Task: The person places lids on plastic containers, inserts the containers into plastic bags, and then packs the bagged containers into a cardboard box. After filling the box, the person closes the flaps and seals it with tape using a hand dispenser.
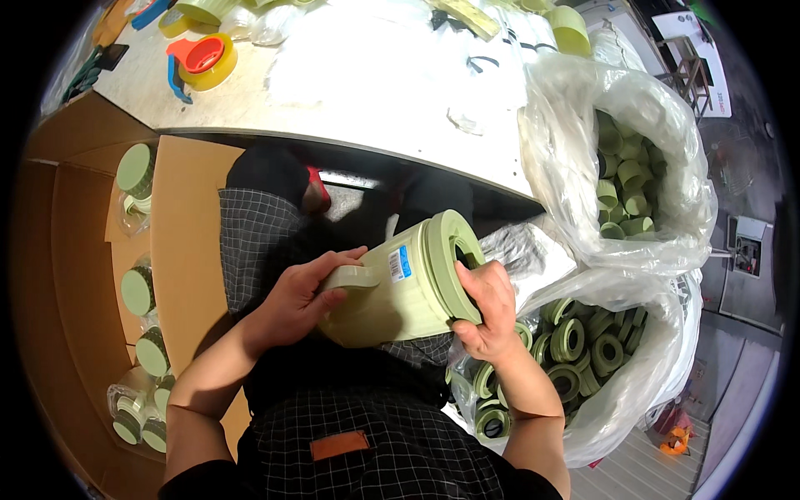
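Above my lap I hold a pale green jug (379, 304), tilted on its side with its mouth toward the right. My left hand (302, 293) is closed round its handle (352, 277). A darker green ring-shaped lid (440, 258) with a dark opening sits at the jug's mouth. My right hand (490, 310) grips the rim of this lid, the fingers curling into the opening and the thumb on the outer edge. Whether the lid is fully seated I cannot tell. A blue and white label (400, 263) is stuck on the jug's side.
An open cardboard box (193, 217) with several green-lidded containers (138, 290) stands at my left. At right, one plastic bag (560, 125) holds green cups (631, 175); another (667, 333) holds green rings (569, 339). Tape rolls (218, 71) lie on the white table (358, 100) ahead.
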A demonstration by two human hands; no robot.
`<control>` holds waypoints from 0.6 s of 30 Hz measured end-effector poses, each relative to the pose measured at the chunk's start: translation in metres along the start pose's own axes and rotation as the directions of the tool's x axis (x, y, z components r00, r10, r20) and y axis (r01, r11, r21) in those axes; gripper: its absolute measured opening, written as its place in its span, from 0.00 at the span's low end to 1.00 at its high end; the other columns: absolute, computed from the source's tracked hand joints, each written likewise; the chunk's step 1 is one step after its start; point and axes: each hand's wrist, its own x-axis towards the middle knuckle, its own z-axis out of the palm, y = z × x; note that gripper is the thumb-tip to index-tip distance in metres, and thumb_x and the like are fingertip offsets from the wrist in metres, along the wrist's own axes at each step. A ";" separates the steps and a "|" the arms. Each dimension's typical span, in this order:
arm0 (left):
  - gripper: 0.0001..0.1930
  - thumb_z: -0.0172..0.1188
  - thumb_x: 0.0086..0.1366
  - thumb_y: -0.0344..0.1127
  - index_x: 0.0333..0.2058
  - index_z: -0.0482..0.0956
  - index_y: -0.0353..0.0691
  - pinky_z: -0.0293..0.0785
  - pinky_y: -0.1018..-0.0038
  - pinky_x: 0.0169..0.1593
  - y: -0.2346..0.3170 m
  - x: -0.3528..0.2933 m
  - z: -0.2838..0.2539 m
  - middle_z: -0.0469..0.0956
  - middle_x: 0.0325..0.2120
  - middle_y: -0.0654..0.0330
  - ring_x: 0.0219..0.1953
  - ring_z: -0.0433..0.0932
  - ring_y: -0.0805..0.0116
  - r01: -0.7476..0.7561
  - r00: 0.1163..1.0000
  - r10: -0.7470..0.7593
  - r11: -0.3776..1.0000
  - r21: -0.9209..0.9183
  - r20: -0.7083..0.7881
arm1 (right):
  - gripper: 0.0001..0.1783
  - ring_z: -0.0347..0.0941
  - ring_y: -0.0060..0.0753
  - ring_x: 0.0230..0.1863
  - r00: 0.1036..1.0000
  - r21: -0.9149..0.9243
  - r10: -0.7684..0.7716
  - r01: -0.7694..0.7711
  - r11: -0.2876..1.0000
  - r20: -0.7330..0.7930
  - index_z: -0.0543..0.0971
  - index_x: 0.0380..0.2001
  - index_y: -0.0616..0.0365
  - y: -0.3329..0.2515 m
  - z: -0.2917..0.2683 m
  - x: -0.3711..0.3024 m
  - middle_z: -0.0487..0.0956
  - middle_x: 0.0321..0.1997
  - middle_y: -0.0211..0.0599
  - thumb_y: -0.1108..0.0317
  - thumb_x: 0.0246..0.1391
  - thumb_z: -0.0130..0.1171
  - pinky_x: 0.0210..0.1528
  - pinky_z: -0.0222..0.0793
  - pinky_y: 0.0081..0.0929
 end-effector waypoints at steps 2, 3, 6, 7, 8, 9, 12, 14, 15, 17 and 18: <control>0.17 0.55 0.72 0.39 0.55 0.72 0.35 0.71 0.67 0.59 -0.002 -0.002 0.001 0.70 0.62 0.42 0.59 0.76 0.54 -0.025 1.000 0.025 1.000 0.002 -0.017 | 0.34 0.69 0.43 0.32 1.000 0.028 0.014 -0.013 1.000 -0.013 0.76 0.56 0.68 -0.005 0.003 -0.003 0.76 0.33 0.42 0.46 0.62 0.55 0.37 0.66 0.36; 0.17 0.55 0.72 0.39 0.54 0.73 0.35 0.72 0.67 0.59 -0.004 -0.003 0.002 0.71 0.61 0.42 0.58 0.77 0.53 -0.037 0.999 0.037 0.999 0.002 -0.026 | 0.33 0.69 0.43 0.32 1.000 0.042 0.021 -0.020 0.999 -0.018 0.76 0.56 0.68 -0.006 0.003 -0.003 0.76 0.33 0.42 0.47 0.63 0.55 0.37 0.66 0.36; 0.21 0.59 0.69 0.40 0.56 0.70 0.36 0.77 0.64 0.53 -0.012 -0.009 0.010 0.67 0.63 0.41 0.53 0.81 0.50 0.003 0.998 0.004 0.994 0.113 -0.059 | 0.30 0.68 0.43 0.32 0.998 0.050 0.059 -0.060 0.997 0.027 0.75 0.56 0.70 -0.008 0.001 0.002 0.73 0.32 0.43 0.51 0.64 0.54 0.38 0.66 0.36; 0.23 0.60 0.68 0.40 0.56 0.69 0.36 0.78 0.63 0.50 -0.004 -0.013 0.021 0.65 0.64 0.40 0.50 0.81 0.49 0.016 0.997 0.005 0.960 0.281 -0.072 | 0.30 0.68 0.42 0.33 0.987 0.060 0.159 -0.160 0.985 0.029 0.75 0.56 0.70 -0.008 0.000 0.004 0.73 0.31 0.43 0.52 0.64 0.54 0.38 0.66 0.35; 0.25 0.61 0.67 0.40 0.57 0.67 0.36 0.80 0.62 0.48 0.010 -0.019 0.043 0.63 0.65 0.40 0.48 0.82 0.49 0.030 0.996 0.009 0.898 0.440 -0.086 | 0.29 0.68 0.42 0.33 0.966 0.070 0.257 -0.259 0.963 0.031 0.75 0.56 0.70 -0.005 -0.001 0.006 0.72 0.31 0.43 0.53 0.64 0.53 0.39 0.66 0.34; 0.26 0.63 0.65 0.40 0.58 0.66 0.37 0.81 0.61 0.45 0.023 -0.025 0.062 0.62 0.66 0.39 0.45 0.83 0.48 0.051 0.995 0.012 0.808 0.587 -0.104 | 0.29 0.68 0.42 0.34 0.935 0.086 0.352 -0.354 0.931 0.035 0.74 0.56 0.70 -0.001 0.000 0.008 0.71 0.31 0.44 0.55 0.65 0.53 0.39 0.66 0.34; 0.30 0.65 0.61 0.36 0.58 0.63 0.37 0.81 0.61 0.45 0.016 -0.018 0.061 0.59 0.67 0.38 0.45 0.81 0.43 0.030 0.996 0.030 0.794 0.607 -0.089 | 0.25 0.68 0.40 0.35 0.898 0.111 0.433 -0.439 0.892 0.078 0.74 0.57 0.70 0.001 0.003 0.023 0.71 0.32 0.44 0.61 0.64 0.53 0.41 0.66 0.32; 0.27 0.65 0.61 0.33 0.56 0.66 0.37 0.80 0.60 0.47 0.008 -0.014 0.042 0.62 0.66 0.39 0.46 0.80 0.40 0.016 0.997 0.022 0.870 0.493 -0.070 | 0.24 0.68 0.41 0.35 0.896 0.127 0.439 -0.444 0.887 0.071 0.73 0.58 0.69 -0.001 0.005 0.024 0.71 0.32 0.44 0.64 0.63 0.54 0.42 0.66 0.34; 0.26 0.65 0.61 0.35 0.55 0.67 0.36 0.80 0.62 0.45 0.008 -0.016 0.041 0.65 0.64 0.40 0.45 0.81 0.42 -0.012 0.994 0.065 0.851 0.525 -0.083 | 0.25 0.68 0.42 0.35 0.899 0.094 0.432 -0.438 0.894 0.075 0.73 0.58 0.70 -0.004 0.005 0.024 0.71 0.32 0.44 0.63 0.63 0.54 0.41 0.66 0.34; 0.24 0.65 0.63 0.40 0.53 0.71 0.35 0.81 0.64 0.41 0.008 -0.021 0.042 0.70 0.60 0.41 0.42 0.82 0.46 -0.062 0.983 0.153 0.806 0.588 -0.106 | 0.26 0.68 0.42 0.35 0.904 0.026 0.418 -0.422 0.906 0.087 0.73 0.58 0.70 -0.012 0.004 0.019 0.72 0.32 0.44 0.62 0.63 0.55 0.41 0.66 0.35; 0.24 0.64 0.63 0.41 0.54 0.72 0.35 0.81 0.65 0.42 0.003 -0.021 0.040 0.72 0.58 0.41 0.43 0.82 0.46 -0.082 0.977 0.178 0.826 0.558 -0.120 | 0.27 0.68 0.42 0.34 0.935 0.007 0.350 -0.352 0.936 0.060 0.74 0.57 0.71 -0.015 0.005 0.013 0.72 0.32 0.44 0.61 0.62 0.55 0.40 0.66 0.35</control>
